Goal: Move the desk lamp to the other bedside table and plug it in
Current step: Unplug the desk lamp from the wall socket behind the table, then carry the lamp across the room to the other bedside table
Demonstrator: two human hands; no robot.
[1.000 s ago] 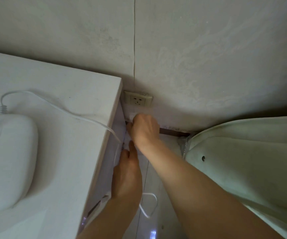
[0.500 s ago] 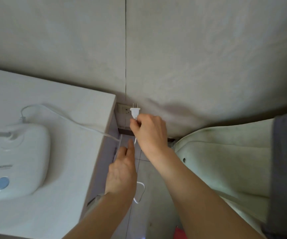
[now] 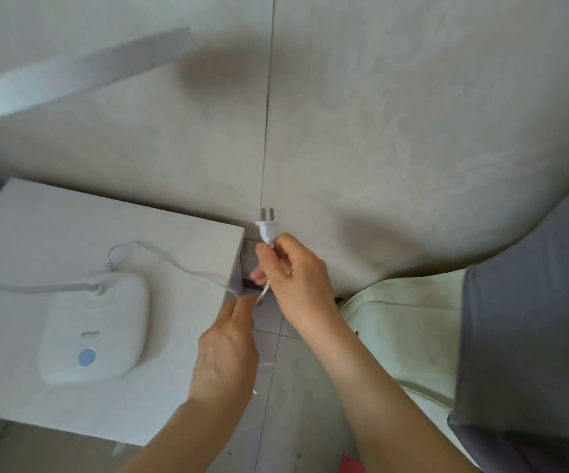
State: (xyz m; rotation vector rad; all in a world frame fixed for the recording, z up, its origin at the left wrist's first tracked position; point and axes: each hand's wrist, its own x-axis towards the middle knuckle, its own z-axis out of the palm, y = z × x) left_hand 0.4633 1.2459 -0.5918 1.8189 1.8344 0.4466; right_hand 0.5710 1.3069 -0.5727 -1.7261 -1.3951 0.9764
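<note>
2 prongs of plug (image 3: 267,227) up, long axis upright, in right hand (image 3: 293,271) grip.

Lamp base (image 3: 93,331): white, w/ 1 pale blue round button and small grey lettering. Cord (image 3: 160,257) and plug (image 3: 267,230): white; plug's 2 prongs grey metal. Table (image 3: 20,240), left: off-white, faint grain. Wall (image 3: 395,114), far: beige-grey w/ faint swirly tone-on-tone pattern, 1 thin dark vertical seam. Floor (image 3: 296,387), near: grey tiles, darker grout lines. Sheet (image 3: 402,336), right: pale green. Blanket (image 3: 532,336), far right: plain dark grey. Small red bit (image 3: 351,464) at near edge, can't tell what.
</note>
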